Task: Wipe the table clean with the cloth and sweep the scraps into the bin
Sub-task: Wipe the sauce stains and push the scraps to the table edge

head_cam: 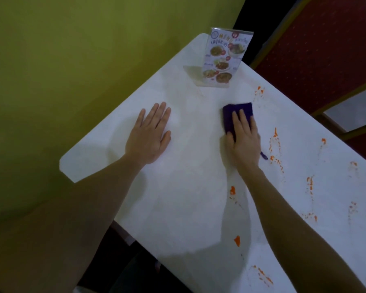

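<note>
A white table fills the middle of the view. My right hand presses flat on a folded purple cloth, fingers straight over its near half. My left hand lies flat on the bare tabletop to the left, fingers spread and holding nothing. Orange scraps and smears dot the table to the right of the cloth, with more orange scraps near my right forearm and the front edge. No bin is in view.
A clear plastic menu stand stands upright at the table's far corner, just beyond the cloth. A yellow-green wall runs along the table's left side. A red upholstered chair sits past the table's right edge.
</note>
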A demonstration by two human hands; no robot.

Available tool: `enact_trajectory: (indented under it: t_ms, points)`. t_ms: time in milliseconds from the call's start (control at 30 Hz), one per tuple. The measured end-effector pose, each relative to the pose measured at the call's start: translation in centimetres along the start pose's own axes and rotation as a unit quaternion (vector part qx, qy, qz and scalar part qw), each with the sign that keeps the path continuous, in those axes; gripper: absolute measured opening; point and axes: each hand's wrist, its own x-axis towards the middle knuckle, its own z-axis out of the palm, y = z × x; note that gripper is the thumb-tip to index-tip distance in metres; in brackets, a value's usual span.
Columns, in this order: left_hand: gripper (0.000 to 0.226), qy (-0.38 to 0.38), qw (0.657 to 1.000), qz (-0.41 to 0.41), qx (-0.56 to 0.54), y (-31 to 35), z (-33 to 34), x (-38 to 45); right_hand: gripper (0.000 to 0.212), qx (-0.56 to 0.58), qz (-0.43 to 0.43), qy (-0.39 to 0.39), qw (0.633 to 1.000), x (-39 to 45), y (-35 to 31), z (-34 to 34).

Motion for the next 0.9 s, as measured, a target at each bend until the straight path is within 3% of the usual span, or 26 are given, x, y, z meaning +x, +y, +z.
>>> enact_trajectory:
  t_ms: [133, 267, 433, 567, 700, 900]
  points:
    - [0.064, -0.003, 1.000, -0.004, 0.011, -0.1, 0.1, -0.1, 0.060, 0.006, 0.007, 0.000, 1.000, 4.9, -4.3, 0.8]
    - [0.064, -0.009, 1.000, -0.004, 0.014, 0.0, 0.1, -0.1, 0.058, 0.003, -0.066, -0.025, 0.998, 3.7, -8.8, 2.1]
    - [0.064, -0.011, 1.000, -0.002, 0.005, 0.0, 0.0, -0.1, 0.055, 0.003, -0.127, -0.037, 0.991, -1.6, -6.5, 2.1]
    - [0.064, -0.009, 1.000, -0.001, -0.006, 0.0, 0.0, 0.0, 0.058, -0.002, -0.053, -0.015, 0.998, -3.0, -1.7, 0.7]
    - [0.064, -0.010, 1.000, -0.001, -0.006, 0.0, -0.1, -0.1, 0.060, -0.003, 0.024, 0.005, 1.000, 1.4, -1.1, 0.3]
    - [0.064, -0.016, 1.000, -0.001, 0.012, 0.0, -0.2, -0.1, 0.058, 0.014, -0.049, -0.015, 0.999, 3.3, -7.6, 1.9]
